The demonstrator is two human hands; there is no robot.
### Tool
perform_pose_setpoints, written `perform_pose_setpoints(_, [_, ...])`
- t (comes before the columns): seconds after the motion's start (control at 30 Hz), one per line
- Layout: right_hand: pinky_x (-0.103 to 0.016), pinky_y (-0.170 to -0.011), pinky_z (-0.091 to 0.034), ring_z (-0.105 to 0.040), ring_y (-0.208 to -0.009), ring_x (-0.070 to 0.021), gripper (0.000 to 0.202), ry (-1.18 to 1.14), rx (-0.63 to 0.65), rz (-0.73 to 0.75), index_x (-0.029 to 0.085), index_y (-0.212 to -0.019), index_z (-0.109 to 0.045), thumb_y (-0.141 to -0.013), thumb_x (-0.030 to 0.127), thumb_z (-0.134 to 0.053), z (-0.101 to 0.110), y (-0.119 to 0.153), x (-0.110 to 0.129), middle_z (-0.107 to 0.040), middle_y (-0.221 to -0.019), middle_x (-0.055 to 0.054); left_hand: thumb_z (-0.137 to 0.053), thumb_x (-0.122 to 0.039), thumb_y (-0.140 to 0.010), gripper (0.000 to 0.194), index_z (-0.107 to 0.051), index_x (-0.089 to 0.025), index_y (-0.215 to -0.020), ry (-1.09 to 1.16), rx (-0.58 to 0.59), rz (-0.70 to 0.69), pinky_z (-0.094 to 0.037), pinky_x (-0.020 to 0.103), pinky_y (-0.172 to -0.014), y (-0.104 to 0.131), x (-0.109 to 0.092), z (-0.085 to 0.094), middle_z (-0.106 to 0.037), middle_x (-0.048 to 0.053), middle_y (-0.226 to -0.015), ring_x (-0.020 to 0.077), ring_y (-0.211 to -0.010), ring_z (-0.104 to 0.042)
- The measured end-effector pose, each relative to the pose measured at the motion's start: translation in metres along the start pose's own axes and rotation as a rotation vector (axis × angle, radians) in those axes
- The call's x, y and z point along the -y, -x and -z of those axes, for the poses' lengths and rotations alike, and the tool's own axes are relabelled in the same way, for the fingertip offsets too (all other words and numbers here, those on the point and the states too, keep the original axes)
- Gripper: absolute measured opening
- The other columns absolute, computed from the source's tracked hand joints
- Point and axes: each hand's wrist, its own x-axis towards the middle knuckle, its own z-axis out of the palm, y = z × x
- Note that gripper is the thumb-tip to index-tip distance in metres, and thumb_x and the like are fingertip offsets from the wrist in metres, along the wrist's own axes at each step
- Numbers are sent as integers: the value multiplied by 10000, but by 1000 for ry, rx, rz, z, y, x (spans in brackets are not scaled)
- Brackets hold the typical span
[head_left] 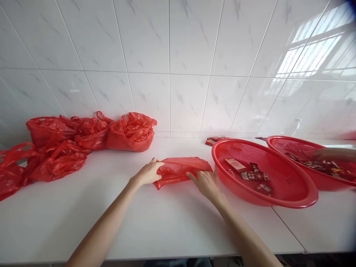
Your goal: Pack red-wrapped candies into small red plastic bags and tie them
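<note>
A red plastic bag (180, 167) lies sideways on the white counter in front of me, its thin film wrinkled on the near side. My left hand (148, 172) grips the bag's left end, fingers partly behind the film. At the right end, my right hand (206, 182) has hold of the near edge, thumb pointing left and fingers closed over the plastic. What the bag contains, if anything, is hidden. Just right of my right hand stands a red plastic basket (289, 178) with a few small printed packets (247, 175) in its bottom.
Several filled red bags (130, 135) stand at the left, some against the tiled wall (189, 100). A second red basket (330, 181) with many packets is at the far right, another person's hand (330, 154) in it. Red packets (214, 141) lie behind the nearer basket.
</note>
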Motion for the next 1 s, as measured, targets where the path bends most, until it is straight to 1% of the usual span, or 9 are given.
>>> perform_pose_setpoints(0.1, [-582,-1107,-133,-630,-694,-230,589,38,-26,-23,188,-533,-519,-1019,444,-306,1,-3,0,-616,-550,-52,-505,-127,-790,398,-683,-263,-1119,45,-103,-92,-516,286,-874,-4,2,-3,-606,54,-1098,201,-998,-644])
perform_pose_setpoints(0.27, [-616,-1103,-126,-619,-711,-226,332,67,7,29,181,-551,-502,-879,209,-465,3,-2,-2,-647,-621,-61,-390,-48,-798,350,-704,-198,-825,19,-209,-75,-512,267,-813,-10,1,-6,-661,43,-1023,167,-890,-661])
perform_pose_setpoints(0.33, [-617,-1113,-108,-610,-721,-220,256,79,49,49,182,-552,-501,-808,176,-512,4,-1,-2,-643,-618,-51,-387,-58,-809,364,-726,-189,-832,-19,-218,-28,-503,304,-828,-11,1,-7,-668,73,-1046,201,-919,-661])
perform_pose_setpoints(0.43, [-609,-1134,-35,-611,-769,-216,153,93,96,91,186,-597,-539,-744,146,-540,4,2,-3,-641,-630,-25,-448,-163,-843,312,-727,-177,-983,-80,-206,47,-494,365,-852,-10,1,-10,-657,128,-1096,269,-988,-650])
perform_pose_setpoints(0.5, [-608,-1138,10,-620,-854,-229,63,81,125,102,191,-711,-597,-740,153,-556,3,4,-3,-664,-700,-23,-537,-297,-831,289,-703,-184,-1039,-107,-158,76,-506,380,-818,-8,0,-12,-650,135,-1064,286,-943,-656])
perform_pose_setpoints(0.57, [-616,-1133,15,-620,-941,-254,106,61,174,83,187,-860,-630,-769,207,-578,3,5,-3,-683,-788,-45,-641,-401,-752,329,-691,-216,-1020,-122,-88,79,-518,363,-759,-6,-2,-12,-640,107,-997,274,-863,-658])
perform_pose_setpoints(0.67, [-624,-1126,-46,-620,-989,-287,247,60,255,20,161,-982,-621,-795,323,-622,5,6,-2,-688,-851,-79,-729,-376,-627,358,-682,-248,-958,-129,3,60,-524,313,-710,-2,-3,-7,-615,69,-944,249,-838,-650])
perform_pose_setpoints(0.87, [-654,-1088,-132,-612,-951,-309,353,52,387,-56,165,-892,-597,-698,428,-730,13,6,3,-681,-865,-85,-708,-224,-525,662,-651,-297,-1180,-48,367,51,-514,243,-577,9,2,15,-573,46,-1075,188,-752,-632])
perform_pose_setpoints(1.0, [-659,-1091,-103,-612,-932,-301,335,41,388,-48,184,-828,-587,-647,404,-763,16,7,0,-680,-867,-76,-728,-262,-529,774,-616,-331,-1292,-29,370,56,-530,237,-614,14,4,23,-563,63,-1185,221,-860,-662])
